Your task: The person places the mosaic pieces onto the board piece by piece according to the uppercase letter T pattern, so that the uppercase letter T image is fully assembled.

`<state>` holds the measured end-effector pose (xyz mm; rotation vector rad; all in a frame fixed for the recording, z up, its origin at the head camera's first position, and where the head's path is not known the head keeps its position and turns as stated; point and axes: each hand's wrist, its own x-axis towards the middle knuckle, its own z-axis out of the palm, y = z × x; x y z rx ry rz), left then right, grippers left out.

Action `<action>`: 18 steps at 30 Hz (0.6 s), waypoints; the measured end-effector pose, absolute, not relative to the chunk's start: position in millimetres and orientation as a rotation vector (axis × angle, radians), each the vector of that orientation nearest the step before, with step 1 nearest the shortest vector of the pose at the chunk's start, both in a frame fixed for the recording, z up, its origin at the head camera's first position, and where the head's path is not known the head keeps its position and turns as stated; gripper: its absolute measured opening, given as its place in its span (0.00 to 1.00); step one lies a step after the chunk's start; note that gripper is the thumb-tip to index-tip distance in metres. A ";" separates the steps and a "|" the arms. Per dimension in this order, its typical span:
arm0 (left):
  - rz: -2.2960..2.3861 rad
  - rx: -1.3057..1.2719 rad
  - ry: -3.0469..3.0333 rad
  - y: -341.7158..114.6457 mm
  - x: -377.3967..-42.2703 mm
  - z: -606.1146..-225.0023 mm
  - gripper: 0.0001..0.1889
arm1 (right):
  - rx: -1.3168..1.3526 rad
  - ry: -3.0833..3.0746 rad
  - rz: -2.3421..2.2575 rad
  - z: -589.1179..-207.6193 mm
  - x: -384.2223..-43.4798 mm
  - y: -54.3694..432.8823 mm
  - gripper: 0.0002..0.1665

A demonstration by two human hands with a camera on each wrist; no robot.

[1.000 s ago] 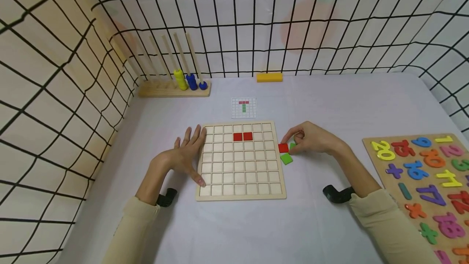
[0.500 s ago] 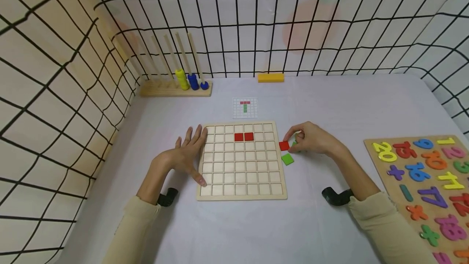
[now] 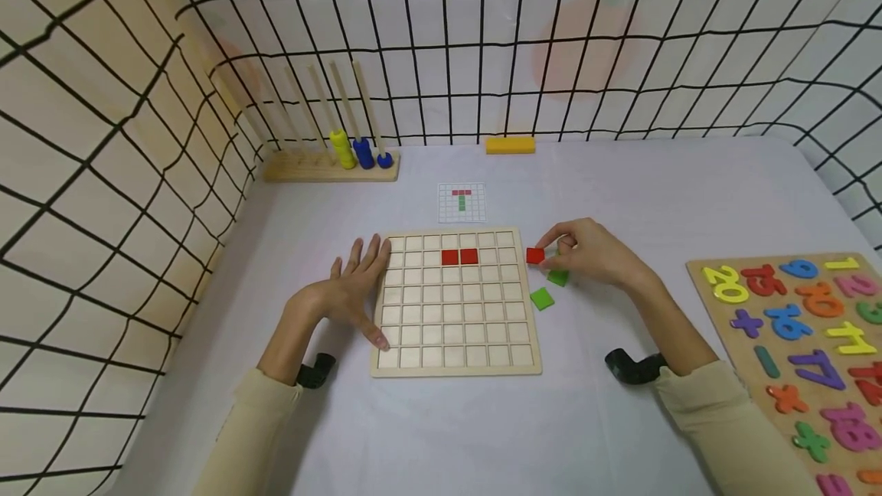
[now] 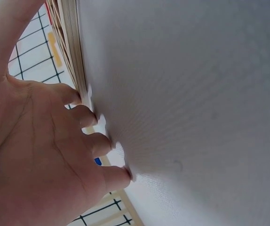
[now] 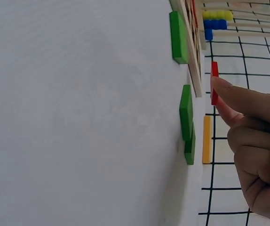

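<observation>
A wooden grid board [image 3: 455,372] lies in the middle of the table, with two red square tiles [image 3: 459,256] side by side in its second row. My right hand [image 3: 594,252] pinches a third red tile [image 3: 534,256] between thumb and forefinger, just off the board's right edge; in the right wrist view this red tile [image 5: 214,83] is raised off the table. Under and beside that hand lie green tiles [image 3: 542,298], several of which show in the right wrist view. My left hand [image 3: 347,298] rests with spread fingers at the board's left edge, thumb on the frame.
Behind the board lies a small pattern card [image 3: 462,203] with a red and green T. A bead abacus [image 3: 331,167] and a yellow block [image 3: 510,145] stand at the back by the black wire mesh [image 3: 448,44]. A number puzzle board [image 3: 744,327] lies at the right.
The red tile in my right hand has been lifted from beside the green tiles and moved slightly away from me, uncovering more green. My left hand stays at the board's edge.
</observation>
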<state>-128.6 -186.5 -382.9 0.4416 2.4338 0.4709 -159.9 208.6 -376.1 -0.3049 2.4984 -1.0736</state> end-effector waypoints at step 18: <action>0.482 0.466 2.431 -189.6 -128.8 -383.9 0.86 | -0.435 2.423 -1.125 -371.7 -183.8 126.3 0.18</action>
